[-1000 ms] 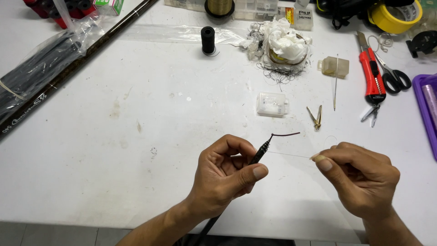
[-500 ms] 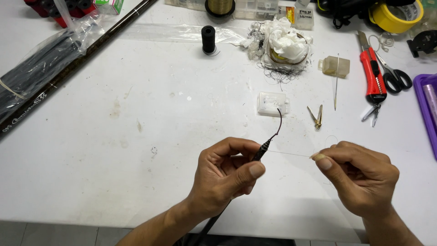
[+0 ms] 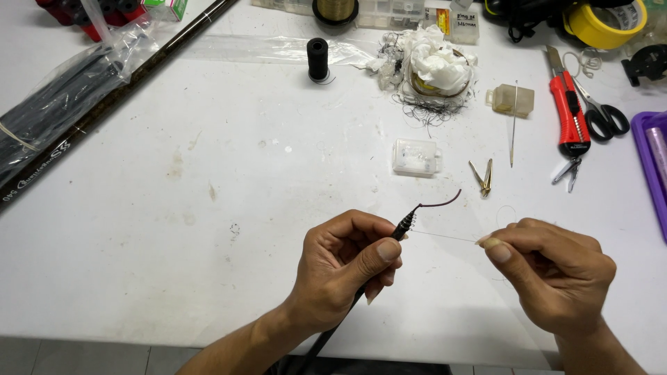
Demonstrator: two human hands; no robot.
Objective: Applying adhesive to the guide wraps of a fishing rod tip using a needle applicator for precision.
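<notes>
- Black rod tip [image 3: 405,226] with its curved dark end: above desk [image 3: 208,243] centre, pinched in left hand [image 3: 344,267].
- Thin line [image 3: 445,237]: spans between both hands.
- Right hand [image 3: 552,274]: fingertips closed on the line.
- Clear box [image 3: 415,156], brass clip [image 3: 482,176]: beyond, apart.

Table [image 3: 208,278] was white with brown stains. Rod tip [image 3: 404,226] black, its end wire [image 3: 441,203] dark maroon. Utility knife [image 3: 570,114] red/black, tape roll [image 3: 603,24] yellow, tray [image 3: 649,167] purple, thread spool [image 3: 317,59] black.
</notes>
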